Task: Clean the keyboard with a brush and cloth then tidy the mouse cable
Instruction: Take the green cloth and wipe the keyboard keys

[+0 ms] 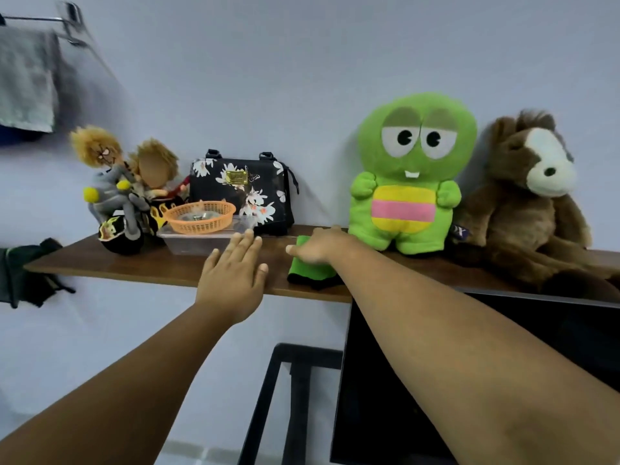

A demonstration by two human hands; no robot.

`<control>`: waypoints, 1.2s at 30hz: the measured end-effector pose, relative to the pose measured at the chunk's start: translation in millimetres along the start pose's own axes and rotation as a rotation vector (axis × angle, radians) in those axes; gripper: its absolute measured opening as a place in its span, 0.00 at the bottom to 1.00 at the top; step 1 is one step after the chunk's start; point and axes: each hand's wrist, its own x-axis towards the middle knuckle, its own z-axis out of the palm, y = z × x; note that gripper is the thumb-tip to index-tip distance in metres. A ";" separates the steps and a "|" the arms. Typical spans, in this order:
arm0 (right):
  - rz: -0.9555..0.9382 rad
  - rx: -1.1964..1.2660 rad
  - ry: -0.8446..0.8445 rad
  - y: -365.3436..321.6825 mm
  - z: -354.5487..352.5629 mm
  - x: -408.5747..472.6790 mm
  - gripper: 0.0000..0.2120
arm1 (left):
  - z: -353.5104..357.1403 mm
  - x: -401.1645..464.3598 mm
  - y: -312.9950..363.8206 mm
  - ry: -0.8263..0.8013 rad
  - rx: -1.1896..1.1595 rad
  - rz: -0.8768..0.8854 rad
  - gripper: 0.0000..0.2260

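Observation:
A folded green cloth with a black edge (310,271) lies on the wooden shelf (151,266), hanging a little over its front edge. My right hand (320,246) lies on top of the cloth with its fingers bent over it; the grip itself is hidden. My left hand (235,273) is held flat and open at the shelf's front edge, left of the cloth, fingers straight and pointing at the clear plastic box (198,241). No keyboard, brush or mouse cable is in view.
On the shelf stand a doll on a toy motorbike (120,199), an orange basket (200,216) on the clear box, a black floral bag (245,193), a green plush (409,172) and a brown plush (530,196). A dark monitor (469,380) sits below right, a black frame (295,397) beside it.

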 end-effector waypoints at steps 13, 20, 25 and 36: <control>-0.081 -0.105 0.201 -7.1 9.4 18.7 0.06 | 0.0 -4.6 1.7 0.046 -0.016 -0.013 0.26; -0.168 0.312 0.516 1.7 -8.9 -7.6 0.13 | -13.1 -14.8 13.8 0.137 -0.031 0.000 0.29; -0.300 0.553 0.730 28.4 -18.2 -65.0 0.18 | -19.1 -39.4 43.9 0.226 -0.077 0.023 0.27; -0.500 0.769 0.891 158.2 72.1 -194.6 0.19 | 36.7 -160.4 150.5 0.208 -0.255 0.110 0.23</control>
